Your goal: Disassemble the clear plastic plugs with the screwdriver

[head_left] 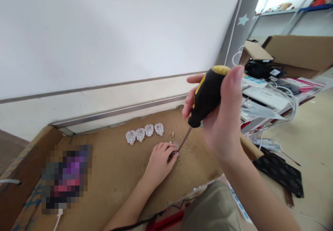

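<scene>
My right hand is closed around the black and yellow handle of a screwdriver, which is held tilted, its shaft pointing down to the left. The tip meets a small piece between the fingers of my left hand, which rests on the cardboard surface. That piece is mostly hidden by the fingers; a clear edge shows above them. Behind my left hand stand several clear plug parts with metal pins, in a row. A small brass-coloured pin lies to their right.
A pixelated device with a white cable lies at the left. White boards and cables are piled on the right, before an open cardboard box. A white panel rises behind the cardboard. Dark specks are scattered around my left hand.
</scene>
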Tool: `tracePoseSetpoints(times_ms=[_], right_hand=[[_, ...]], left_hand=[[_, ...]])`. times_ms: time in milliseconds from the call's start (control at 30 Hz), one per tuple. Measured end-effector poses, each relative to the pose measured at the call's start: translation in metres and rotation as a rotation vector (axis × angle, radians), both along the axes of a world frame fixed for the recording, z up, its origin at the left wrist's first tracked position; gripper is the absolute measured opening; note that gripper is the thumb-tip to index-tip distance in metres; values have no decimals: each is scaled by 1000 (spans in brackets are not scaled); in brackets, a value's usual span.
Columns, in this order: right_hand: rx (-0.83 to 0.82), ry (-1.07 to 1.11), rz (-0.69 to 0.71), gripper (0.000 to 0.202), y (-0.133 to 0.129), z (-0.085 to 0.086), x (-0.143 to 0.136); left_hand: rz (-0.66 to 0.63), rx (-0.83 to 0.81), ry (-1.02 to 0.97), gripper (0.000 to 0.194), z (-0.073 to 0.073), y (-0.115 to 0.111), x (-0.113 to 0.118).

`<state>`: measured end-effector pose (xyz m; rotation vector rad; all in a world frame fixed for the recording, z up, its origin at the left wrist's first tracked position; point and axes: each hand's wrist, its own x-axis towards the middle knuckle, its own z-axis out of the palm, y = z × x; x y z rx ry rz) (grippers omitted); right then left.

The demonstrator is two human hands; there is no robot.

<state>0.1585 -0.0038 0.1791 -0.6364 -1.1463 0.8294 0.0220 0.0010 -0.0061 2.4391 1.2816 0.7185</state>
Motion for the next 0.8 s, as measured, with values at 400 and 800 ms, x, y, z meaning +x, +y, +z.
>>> tracePoseSetpoints(times_ms=[400,800], right_hand=[[-102,114,-46,58,6,-4,-5],[-106,150,32,55,0,-2,-11]], left_hand=[[-18,-3,-4,13,2,-2,0],[-9,98,85,16,9,-2,-3]])
